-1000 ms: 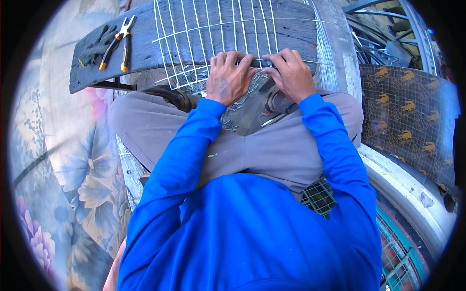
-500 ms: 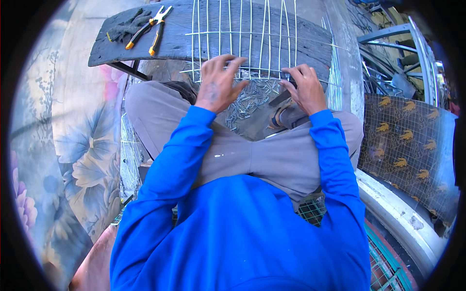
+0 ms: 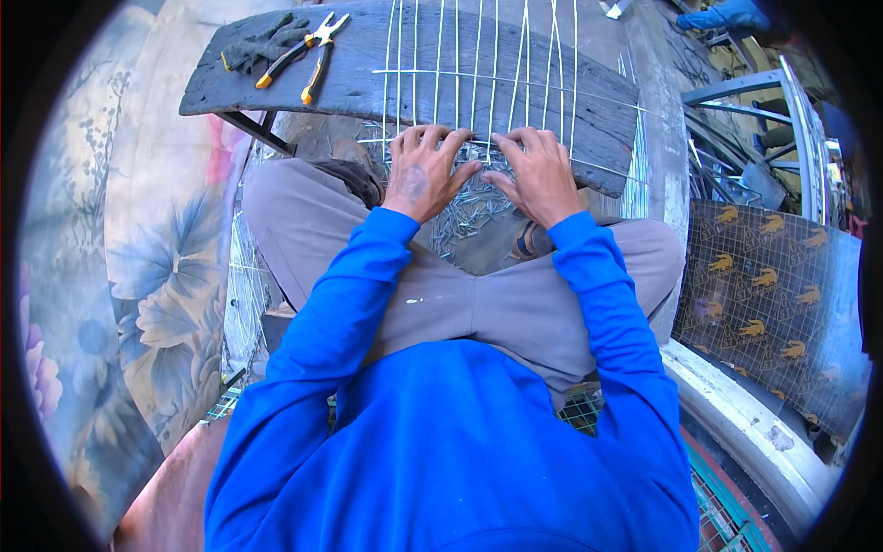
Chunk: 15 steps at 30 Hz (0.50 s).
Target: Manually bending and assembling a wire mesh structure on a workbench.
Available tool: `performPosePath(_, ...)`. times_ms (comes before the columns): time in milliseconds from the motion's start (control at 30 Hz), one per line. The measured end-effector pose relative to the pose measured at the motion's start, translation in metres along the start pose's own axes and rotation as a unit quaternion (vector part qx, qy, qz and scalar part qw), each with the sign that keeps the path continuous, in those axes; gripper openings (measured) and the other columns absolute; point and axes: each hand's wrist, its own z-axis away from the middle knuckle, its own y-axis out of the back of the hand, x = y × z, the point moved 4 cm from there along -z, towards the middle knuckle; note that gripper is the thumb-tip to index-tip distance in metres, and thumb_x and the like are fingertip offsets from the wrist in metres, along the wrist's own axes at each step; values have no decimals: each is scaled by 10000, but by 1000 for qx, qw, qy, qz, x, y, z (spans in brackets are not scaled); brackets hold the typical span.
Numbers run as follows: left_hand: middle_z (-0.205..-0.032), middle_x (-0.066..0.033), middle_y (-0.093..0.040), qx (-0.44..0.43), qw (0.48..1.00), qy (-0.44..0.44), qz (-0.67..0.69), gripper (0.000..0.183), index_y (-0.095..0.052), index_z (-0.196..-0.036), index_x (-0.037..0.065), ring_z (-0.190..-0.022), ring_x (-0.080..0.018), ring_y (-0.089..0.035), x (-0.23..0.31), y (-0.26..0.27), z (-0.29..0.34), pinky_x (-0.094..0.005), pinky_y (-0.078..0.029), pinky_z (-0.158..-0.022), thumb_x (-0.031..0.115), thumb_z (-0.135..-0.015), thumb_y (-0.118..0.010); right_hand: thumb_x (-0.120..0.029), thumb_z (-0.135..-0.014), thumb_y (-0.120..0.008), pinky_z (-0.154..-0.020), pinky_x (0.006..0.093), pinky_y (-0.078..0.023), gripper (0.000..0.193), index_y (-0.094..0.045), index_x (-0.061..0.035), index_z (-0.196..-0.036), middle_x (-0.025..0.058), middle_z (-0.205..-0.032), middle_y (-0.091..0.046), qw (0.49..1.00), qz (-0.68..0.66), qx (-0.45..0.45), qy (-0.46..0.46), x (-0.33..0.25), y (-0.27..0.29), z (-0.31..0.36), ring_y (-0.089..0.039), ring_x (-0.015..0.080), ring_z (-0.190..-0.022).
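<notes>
A grid of thin pale metal rods (image 3: pixel 457 55) lies across a dark, weathered wooden bench (image 3: pixel 276 99) in front of me. Its long rods run away from me, crossed by thinner ones. My left hand (image 3: pixel 425 170) rests its bent fingers over the grid's near crosswise rod, thumb spread toward the middle. Beside it, my right hand (image 3: pixel 535 175) lies on the same rod, its thumb also apart from the fingers. Both hands look open; their fingertips are partly hidden. Pliers with black and orange handles (image 3: pixel 308 57) and a dark grey glove (image 3: pixel 262 51) lie at the bench's left.
Many short cut rod pieces (image 3: pixel 460 216) litter the ground between my legs. Long rods (image 3: pixel 635 198) lie right of the bench. Farther right are a metal frame (image 3: pixel 736 89) and a dark patterned sheet (image 3: pixel 759 294). A flower-printed sheet (image 3: pixel 170 276) covers the left side.
My right hand has moved left along the near rod, closer to my left hand. The left hand's spread fingers have come down onto the rod. The whole view has shifted slightly.
</notes>
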Motion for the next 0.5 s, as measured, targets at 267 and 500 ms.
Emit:
performPosePath(267,-1262,-85,-635,59,998,-7,-13,466,-643,-1304,129,-1253,-319,-519,4,-13,6,-534,-356,-1108,432,-960,-731,-295,-808,-870,-918,454,-477,417,-715,-137,-1162,62,-1098,-617,1000,-10,1,2,8,-2,-1,-582,287,-1084)
performPosePath(500,-1234,-74,-624,85,996,-31,-4,454,-640,-1291,116,-1249,-293,-517,4,-18,6,-540,-319,-1135,418,-963,-728,-207,-787,-879,-908,448,-493,386,-686,-94,-1102,99,-1058,-598,997,-36,-59,-16,13,-2,-13,-583,320,-1048)
